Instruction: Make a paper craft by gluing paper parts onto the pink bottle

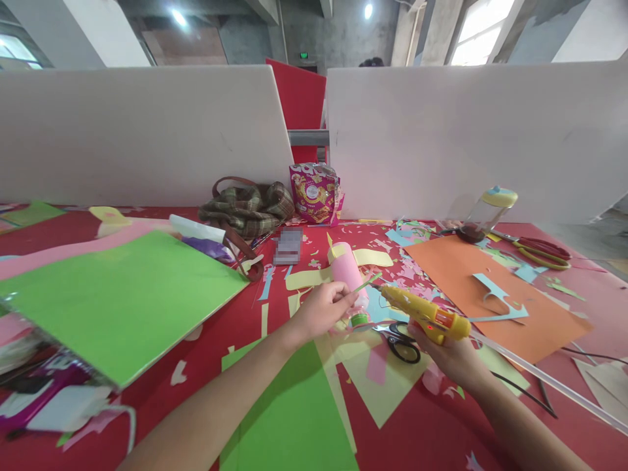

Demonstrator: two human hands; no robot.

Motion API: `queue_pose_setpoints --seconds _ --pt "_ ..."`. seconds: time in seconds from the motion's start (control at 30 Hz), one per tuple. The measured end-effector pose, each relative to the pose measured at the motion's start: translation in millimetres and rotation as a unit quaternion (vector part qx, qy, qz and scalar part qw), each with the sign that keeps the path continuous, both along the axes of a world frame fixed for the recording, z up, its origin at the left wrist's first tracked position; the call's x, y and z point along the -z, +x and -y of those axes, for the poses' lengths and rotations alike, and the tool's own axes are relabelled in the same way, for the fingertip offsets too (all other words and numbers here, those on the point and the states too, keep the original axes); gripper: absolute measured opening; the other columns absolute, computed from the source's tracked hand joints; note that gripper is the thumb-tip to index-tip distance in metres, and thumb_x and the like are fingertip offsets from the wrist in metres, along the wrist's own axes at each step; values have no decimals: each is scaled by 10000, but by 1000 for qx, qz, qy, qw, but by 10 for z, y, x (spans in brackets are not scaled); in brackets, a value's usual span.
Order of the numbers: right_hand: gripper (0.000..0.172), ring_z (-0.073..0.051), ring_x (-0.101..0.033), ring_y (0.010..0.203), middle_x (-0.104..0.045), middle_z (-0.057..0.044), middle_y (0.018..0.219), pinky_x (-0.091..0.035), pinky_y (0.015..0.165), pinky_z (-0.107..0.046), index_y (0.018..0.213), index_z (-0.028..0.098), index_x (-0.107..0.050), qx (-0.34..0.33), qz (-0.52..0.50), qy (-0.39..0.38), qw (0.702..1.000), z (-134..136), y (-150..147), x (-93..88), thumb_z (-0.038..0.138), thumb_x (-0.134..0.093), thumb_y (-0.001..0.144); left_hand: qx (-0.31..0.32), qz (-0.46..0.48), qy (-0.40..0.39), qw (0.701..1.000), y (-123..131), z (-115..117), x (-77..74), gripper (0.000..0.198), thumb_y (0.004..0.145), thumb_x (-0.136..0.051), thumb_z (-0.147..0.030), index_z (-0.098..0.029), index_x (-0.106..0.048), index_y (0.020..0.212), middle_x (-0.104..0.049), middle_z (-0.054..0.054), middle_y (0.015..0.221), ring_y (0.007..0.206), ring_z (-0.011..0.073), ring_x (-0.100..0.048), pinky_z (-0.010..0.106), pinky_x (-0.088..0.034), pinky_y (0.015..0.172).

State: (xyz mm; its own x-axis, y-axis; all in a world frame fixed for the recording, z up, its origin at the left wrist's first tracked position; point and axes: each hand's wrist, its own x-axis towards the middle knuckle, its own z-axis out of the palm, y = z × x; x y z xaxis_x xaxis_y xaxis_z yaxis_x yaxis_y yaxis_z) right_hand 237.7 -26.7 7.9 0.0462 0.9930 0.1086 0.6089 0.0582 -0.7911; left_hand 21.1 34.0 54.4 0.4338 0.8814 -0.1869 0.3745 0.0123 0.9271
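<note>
My left hand [324, 309] pinches a thin green paper strip [366, 284] between thumb and fingers. In my right hand [449, 353] is a yellow hot glue gun [417, 307] with a glowing red light. Its nozzle points left and lies close to the strip; whether they touch, I cannot tell. Just behind the strip a plastic bottle wrapped in pink paper [345, 265] lies with its green cap [360, 320] towards me. Yellow paper pieces [373, 258] stick out from it on both sides. Black-handled scissors [405, 343] rest below the glue gun.
Green sheets [127, 297] spread across the left, an orange sheet [495, 294] across the right. Paper scraps litter the red table. A lidded jar [490, 212], red-and-yellow-handled scissors [542, 252], a snack bag [316, 194] and a plaid cloth bag [250, 208] stand near white partitions [471, 137].
</note>
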Motion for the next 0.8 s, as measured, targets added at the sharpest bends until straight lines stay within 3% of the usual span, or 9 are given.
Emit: queue_pose_setpoints --seconds 0.1,0.37,0.8 --pt "197 -168 -536 565 -547 -3 595 -430 470 -267 679 216 -499 -10 8 -49 999 -4 7 -1 406 -464 716 -4 -3 -3 1000 5 3 -9 315 741 -431 -447 -167 -440 598 -478 -38 512 433 76 -489 152 -289 350" --pt "250 -147 -503 516 -504 2 556 -434 465 -271 655 205 -483 8 26 -38 999 -11 34 19 437 -433 733 -10 -6 -9 1000 4 -2 25 318 735 -425 -471 -174 -457 626 -552 -16 577 440 83 -500 163 -293 347" --pt "213 -156 -495 511 -506 1 553 -431 459 -287 657 222 -497 38 9 -39 998 -16 54 22 423 -456 714 -4 -5 10 1000 -5 5 -3 318 737 -427 -456 -173 -437 591 -438 -52 483 441 84 -484 168 -318 366"
